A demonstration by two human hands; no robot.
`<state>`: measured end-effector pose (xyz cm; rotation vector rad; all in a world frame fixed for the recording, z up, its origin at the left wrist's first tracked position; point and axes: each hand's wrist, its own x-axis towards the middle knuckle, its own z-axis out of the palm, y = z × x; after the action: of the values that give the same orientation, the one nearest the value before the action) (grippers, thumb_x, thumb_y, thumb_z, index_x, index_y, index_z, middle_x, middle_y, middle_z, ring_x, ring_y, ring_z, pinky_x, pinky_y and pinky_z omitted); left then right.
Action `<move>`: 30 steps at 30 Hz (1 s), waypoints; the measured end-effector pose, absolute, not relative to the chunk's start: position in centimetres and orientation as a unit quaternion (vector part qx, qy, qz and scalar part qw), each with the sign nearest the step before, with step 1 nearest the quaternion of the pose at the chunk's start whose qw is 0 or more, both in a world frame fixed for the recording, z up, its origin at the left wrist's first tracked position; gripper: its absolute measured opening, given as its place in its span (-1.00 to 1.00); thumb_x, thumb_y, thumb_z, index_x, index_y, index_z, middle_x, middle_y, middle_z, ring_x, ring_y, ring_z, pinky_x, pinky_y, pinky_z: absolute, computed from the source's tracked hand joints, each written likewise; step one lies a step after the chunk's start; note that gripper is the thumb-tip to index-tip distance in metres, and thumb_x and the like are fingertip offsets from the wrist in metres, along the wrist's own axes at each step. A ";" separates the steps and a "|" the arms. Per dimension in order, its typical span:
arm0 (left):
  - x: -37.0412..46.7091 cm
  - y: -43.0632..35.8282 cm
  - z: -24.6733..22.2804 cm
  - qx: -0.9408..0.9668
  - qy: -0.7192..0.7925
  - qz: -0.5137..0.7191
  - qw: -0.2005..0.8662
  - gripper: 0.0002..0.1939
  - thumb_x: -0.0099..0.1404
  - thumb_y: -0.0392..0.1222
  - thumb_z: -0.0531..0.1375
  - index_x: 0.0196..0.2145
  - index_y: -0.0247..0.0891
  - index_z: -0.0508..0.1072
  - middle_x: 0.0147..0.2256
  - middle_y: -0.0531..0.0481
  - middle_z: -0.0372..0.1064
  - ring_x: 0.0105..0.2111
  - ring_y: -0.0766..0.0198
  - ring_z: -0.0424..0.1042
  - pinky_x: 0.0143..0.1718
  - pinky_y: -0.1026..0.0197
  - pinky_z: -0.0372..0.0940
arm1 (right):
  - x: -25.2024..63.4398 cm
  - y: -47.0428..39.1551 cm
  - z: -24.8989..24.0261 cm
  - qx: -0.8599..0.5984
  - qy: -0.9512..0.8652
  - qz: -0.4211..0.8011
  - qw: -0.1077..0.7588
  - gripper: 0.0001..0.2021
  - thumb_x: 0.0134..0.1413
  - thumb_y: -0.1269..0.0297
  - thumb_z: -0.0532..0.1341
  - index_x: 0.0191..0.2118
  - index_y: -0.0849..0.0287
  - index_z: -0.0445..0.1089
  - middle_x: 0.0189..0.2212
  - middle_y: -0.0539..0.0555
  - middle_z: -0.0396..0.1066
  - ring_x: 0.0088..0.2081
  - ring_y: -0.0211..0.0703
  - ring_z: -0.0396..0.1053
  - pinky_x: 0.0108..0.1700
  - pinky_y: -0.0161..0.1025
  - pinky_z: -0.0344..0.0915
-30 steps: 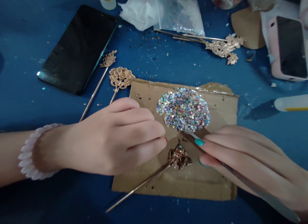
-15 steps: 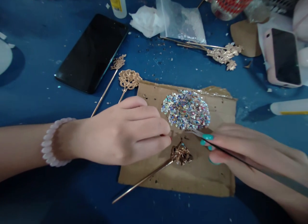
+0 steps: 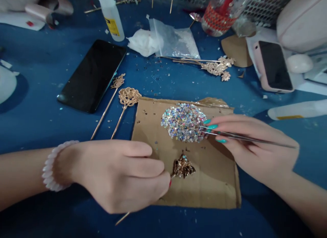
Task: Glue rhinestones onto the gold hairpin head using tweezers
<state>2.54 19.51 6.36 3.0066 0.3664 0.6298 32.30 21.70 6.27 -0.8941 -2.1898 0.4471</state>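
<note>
My left hand (image 3: pixel 122 176), with a pale bead bracelet at its wrist, is closed around the stem of a gold hairpin (image 3: pixel 184 167). The hairpin's ornate head, with a small blue-green stone near its top, rests over the cardboard (image 3: pixel 214 183); the stem's far end shows below the hand. My right hand (image 3: pixel 258 146) pinches metal tweezers (image 3: pixel 245 138). Their tips are at the right part of a pile of glittering rhinestones (image 3: pixel 178 123) on the cardboard. Whether a stone is between the tips is too small to tell.
Two gold hairpins (image 3: pixel 129 96) lie left of the cardboard, beside a black phone (image 3: pixel 93 74). Behind are a glue bottle (image 3: pixel 113 23), a plastic bag (image 3: pixel 176 42) and more hairpins (image 3: pixel 216 68). At right are a pink-cased phone (image 3: pixel 274 65) and a white bottle (image 3: pixel 298 109).
My left hand has come down towards me and onto the hairpin's stem. My right hand has moved the tweezers from the pile's lower edge into its right part. The view has shifted.
</note>
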 end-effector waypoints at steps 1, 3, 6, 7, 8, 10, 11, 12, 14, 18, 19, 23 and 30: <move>2.5 19.5 6.3 0.976 0.051 0.212 0.019 -0.91 0.33 -0.08 0.28 -0.31 -0.07 0.58 -0.16 0.06 0.49 -0.24 0.31 0.40 -0.35 0.26 0.31 | 32.4 21.7 6.1 -0.347 -0.850 0.177 0.355 -0.77 0.15 0.58 0.29 -0.18 0.09 0.52 -0.23 0.04 0.63 -0.18 -0.15 0.61 -0.12 -0.25 0.58; 2.5 19.5 6.4 0.974 -0.007 0.225 0.021 -0.94 0.30 -0.16 0.31 -0.30 -0.11 0.62 -0.09 0.06 0.50 -0.17 0.31 0.40 -0.33 0.25 0.32 | 32.5 21.7 5.9 -0.347 -0.852 0.178 0.350 -0.80 0.15 0.58 0.29 -0.21 0.11 0.50 -0.27 0.03 0.63 -0.21 -0.17 0.61 -0.14 -0.28 0.58; 2.5 19.6 6.8 0.977 -0.002 0.210 0.028 -0.88 0.33 -0.12 0.27 -0.29 -0.06 0.65 -0.03 0.16 0.52 -0.11 0.35 0.40 -0.28 0.28 0.34 | 32.7 21.7 5.5 -0.357 -0.839 0.179 0.370 -0.82 0.16 0.55 0.29 -0.22 0.10 0.47 -0.31 0.00 0.61 -0.26 -0.18 0.60 -0.23 -0.29 0.56; 2.4 19.6 6.9 0.980 0.001 0.198 0.029 -0.86 0.34 -0.11 0.25 -0.28 -0.03 0.65 -0.01 0.20 0.52 -0.08 0.36 0.39 -0.25 0.30 0.35 | 32.8 21.7 5.4 -0.355 -0.835 0.186 0.378 -0.81 0.15 0.56 0.29 -0.22 0.11 0.46 -0.32 0.01 0.60 -0.27 -0.18 0.60 -0.24 -0.29 0.55; 2.4 19.6 7.0 0.982 0.002 0.187 0.030 -0.85 0.34 -0.11 0.24 -0.27 -0.01 0.65 0.01 0.23 0.52 -0.05 0.36 0.39 -0.21 0.31 0.35 | 32.8 21.8 5.3 -0.349 -0.832 0.194 0.385 -0.81 0.15 0.58 0.29 -0.22 0.12 0.45 -0.33 0.01 0.59 -0.28 -0.19 0.59 -0.24 -0.29 0.54; 2.3 19.5 7.0 0.985 0.011 0.171 0.039 -0.83 0.35 -0.11 0.22 -0.24 0.02 0.65 0.04 0.27 0.52 0.02 0.35 0.38 -0.14 0.31 0.36 | 32.8 21.9 5.3 -0.328 -0.835 0.217 0.385 -0.77 0.13 0.63 0.27 -0.22 0.13 0.43 -0.35 0.02 0.58 -0.28 -0.21 0.58 -0.21 -0.29 0.53; 2.2 19.5 6.9 0.983 0.010 0.176 0.046 -0.82 0.35 -0.12 0.21 -0.24 0.03 0.65 0.03 0.27 0.52 0.04 0.35 0.38 -0.13 0.31 0.36 | 32.8 22.0 5.3 -0.317 -0.836 0.229 0.385 -0.76 0.13 0.65 0.26 -0.21 0.13 0.42 -0.35 0.03 0.57 -0.29 -0.22 0.57 -0.20 -0.29 0.53; 2.2 19.5 6.9 0.983 0.014 0.175 0.053 -0.82 0.35 -0.12 0.21 -0.25 0.03 0.65 0.03 0.27 0.53 0.05 0.35 0.39 -0.12 0.30 0.37 | 32.8 22.1 5.3 -0.305 -0.839 0.239 0.382 -0.74 0.13 0.66 0.25 -0.20 0.13 0.42 -0.35 0.03 0.56 -0.29 -0.23 0.56 -0.21 -0.29 0.54; 2.3 19.4 6.7 0.980 0.014 0.192 0.058 -0.83 0.34 -0.13 0.22 -0.29 0.02 0.66 0.00 0.25 0.55 0.03 0.35 0.41 -0.15 0.29 0.38 | 32.7 22.2 5.4 -0.280 -0.847 0.252 0.374 -0.71 0.13 0.68 0.24 -0.15 0.13 0.40 -0.35 0.04 0.54 -0.28 -0.22 0.55 -0.21 -0.28 0.55; 2.3 19.4 6.4 0.976 0.007 0.206 0.066 -0.84 0.33 -0.14 0.23 -0.31 0.00 0.65 0.00 0.22 0.54 0.01 0.33 0.43 -0.19 0.28 0.38 | 32.8 22.3 5.3 -0.245 -0.866 0.232 0.369 -0.70 0.10 0.67 0.28 -0.13 0.16 0.39 -0.31 0.07 0.55 -0.25 -0.20 0.55 -0.14 -0.23 0.56; 2.3 19.4 6.4 0.976 0.006 0.206 0.068 -0.83 0.33 -0.14 0.23 -0.31 0.00 0.65 -0.01 0.22 0.54 0.01 0.33 0.44 -0.19 0.28 0.38 | 32.9 22.2 5.3 -0.244 -0.871 0.221 0.365 -0.72 0.10 0.66 0.29 -0.14 0.18 0.39 -0.31 0.08 0.55 -0.24 -0.20 0.55 -0.12 -0.23 0.56; 2.4 19.4 6.4 0.977 0.002 0.204 0.069 -0.82 0.33 -0.15 0.21 -0.33 -0.01 0.65 -0.03 0.22 0.55 -0.02 0.33 0.44 -0.21 0.28 0.38 | 33.2 22.1 5.4 -0.241 -0.891 0.195 0.332 -0.83 0.18 0.59 0.28 -0.17 0.21 0.41 -0.30 0.12 0.57 -0.24 -0.21 0.55 -0.08 -0.25 0.57; 2.3 19.5 6.2 0.975 -0.004 0.207 0.075 -0.83 0.32 -0.16 0.22 -0.32 -0.05 0.65 -0.03 0.17 0.55 -0.03 0.29 0.45 -0.22 0.25 0.38 | 32.7 22.0 5.3 -0.255 -0.876 0.192 0.361 -0.75 0.11 0.67 0.28 -0.16 0.22 0.39 -0.33 0.12 0.54 -0.25 -0.18 0.53 -0.13 -0.22 0.54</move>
<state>2.31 19.46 6.24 2.9268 -0.0113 0.6218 32.72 22.03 5.26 -0.6577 -2.2568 0.4938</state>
